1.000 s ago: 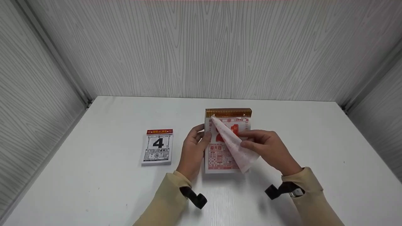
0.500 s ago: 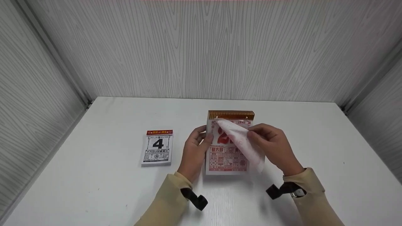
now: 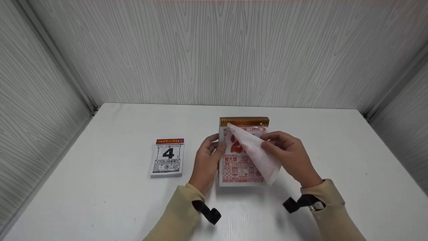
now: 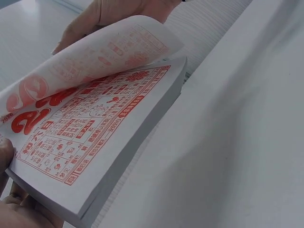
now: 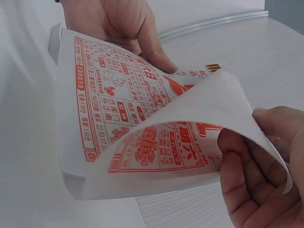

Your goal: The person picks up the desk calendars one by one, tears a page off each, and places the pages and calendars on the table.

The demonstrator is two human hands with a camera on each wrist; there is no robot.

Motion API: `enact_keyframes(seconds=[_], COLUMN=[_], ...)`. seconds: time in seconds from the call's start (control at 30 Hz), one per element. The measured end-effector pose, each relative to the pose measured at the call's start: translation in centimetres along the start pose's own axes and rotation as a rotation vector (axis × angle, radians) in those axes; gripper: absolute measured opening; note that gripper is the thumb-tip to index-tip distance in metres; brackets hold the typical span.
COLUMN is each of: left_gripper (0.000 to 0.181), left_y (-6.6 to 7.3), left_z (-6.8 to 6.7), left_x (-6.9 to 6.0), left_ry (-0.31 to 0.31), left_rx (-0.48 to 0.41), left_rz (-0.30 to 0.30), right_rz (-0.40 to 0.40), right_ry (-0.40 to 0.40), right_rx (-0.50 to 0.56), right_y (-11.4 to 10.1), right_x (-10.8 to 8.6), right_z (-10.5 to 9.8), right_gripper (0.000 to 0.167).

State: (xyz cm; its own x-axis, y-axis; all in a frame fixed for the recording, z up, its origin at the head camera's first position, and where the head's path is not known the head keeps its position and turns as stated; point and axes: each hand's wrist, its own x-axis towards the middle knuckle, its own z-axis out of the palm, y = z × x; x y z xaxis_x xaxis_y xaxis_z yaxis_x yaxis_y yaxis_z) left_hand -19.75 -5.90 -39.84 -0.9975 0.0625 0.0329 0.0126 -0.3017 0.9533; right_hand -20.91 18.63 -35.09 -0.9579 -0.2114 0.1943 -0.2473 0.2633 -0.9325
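A thick tear-off calendar [image 3: 234, 170] with red print and a gold ribbed top band [image 3: 244, 121] is held near the middle of the table. My left hand [image 3: 205, 160] grips its left edge, thumb on the front and fingers behind, partly hidden. On the other side my right hand [image 3: 291, 154] pinches the top sheet [image 3: 255, 150] between thumb and fingers. That sheet is peeled diagonally from the right, still reaching the band near its left end. Seen from the right wrist, the sheet [image 5: 209, 99] curls over the fingers, and red print shows beneath.
To the left on the white table [image 3: 110, 187] lies a smaller calendar [image 3: 167, 160] with a red header and a black 4. Grey wood-grain panels [image 3: 214, 50] enclose the back and sides. Each wrist wears a black camera mount [image 3: 207, 212].
My right hand has shifted right and slightly up with the sheet, then a little back left. The lifted sheet's lower corner now lies further right. The calendar shifted slightly; my left hand keeps its grip.
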Motion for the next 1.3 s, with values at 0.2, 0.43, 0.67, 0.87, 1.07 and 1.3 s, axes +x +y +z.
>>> enact_keyframes(seconds=[0.2,0.43,0.67,0.87,1.07,1.3], left_gripper=[0.047,0.047,0.046,0.048,0.051,0.049], left_y=[0.09,0.12,0.11,0.03,0.13,0.27], left_z=[0.03,0.12,0.12,0.05,-0.06,0.03], left_x=[-0.03,-0.1,-0.06,-0.07,-0.19,-0.19], left_ry=[0.004,0.003,0.015,0.005,-0.002,0.0], left_rx=[0.018,0.039,0.022,0.009,-0.014,-0.039], left_rz=[0.0,-0.003,-0.018,-0.028,-0.027,-0.024], right_rz=[0.039,0.049,0.024,0.014,0.019,-0.009], right_ry=[-0.083,-0.048,0.088,0.123,0.138,0.162], right_rx=[-0.008,0.019,-0.01,-0.009,0.01,0.045], right_y=[0.0,0.05,-0.14,-0.09,0.03,0.2], right_x=[0.0,0.19,0.32,0.3,0.33,0.37], right_z=[-0.13,-0.51,-0.52,-0.53,-0.62,-0.45], right_gripper=[0.035,0.024,0.026,0.028,0.03,0.03])
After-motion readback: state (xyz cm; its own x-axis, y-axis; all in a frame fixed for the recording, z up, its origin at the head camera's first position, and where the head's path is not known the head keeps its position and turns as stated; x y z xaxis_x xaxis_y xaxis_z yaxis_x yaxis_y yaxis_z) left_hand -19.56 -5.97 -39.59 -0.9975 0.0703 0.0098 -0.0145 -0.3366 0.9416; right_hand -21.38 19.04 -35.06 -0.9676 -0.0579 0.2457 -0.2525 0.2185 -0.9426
